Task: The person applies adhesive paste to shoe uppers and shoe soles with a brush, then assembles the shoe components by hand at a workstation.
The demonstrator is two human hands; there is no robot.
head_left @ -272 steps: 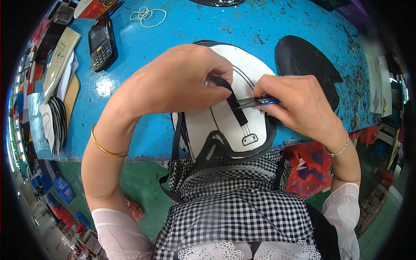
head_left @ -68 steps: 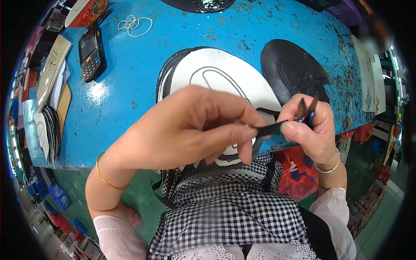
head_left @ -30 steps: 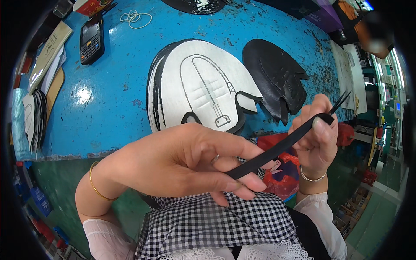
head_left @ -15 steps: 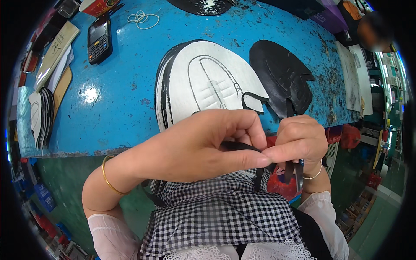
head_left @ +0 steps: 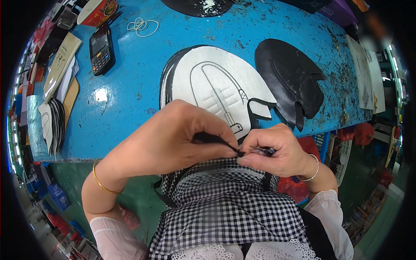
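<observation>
My left hand (head_left: 173, 134) is closed on a soft black piece (head_left: 210, 138), pinching its edge between thumb and forefinger; most of the piece is hidden in the hand. My right hand (head_left: 279, 149) meets it fingertip to fingertip at that edge. Small metal scissors (head_left: 262, 150) lie within its curled fingers, largely covered. Just beyond both hands rests a stack of rounded white pieces with black edges (head_left: 216, 86), dark stitching on its top one and a notch at the right. A black leather-like piece (head_left: 286, 73) of similar outline lies to its right.
On the blue table (head_left: 134, 86) are a handheld keypad device (head_left: 101, 52), a looped pale cord (head_left: 143, 27) and a red paper bowl (head_left: 97, 12). Another stack of pieces (head_left: 53, 125) stands at the left edge. Red bags (head_left: 294, 188) hang below the table at right.
Both hands have shifted left. My right hand has turned, so the scissors that pointed down below it now lie across the fingers. The black piece stays pinched in my left hand.
</observation>
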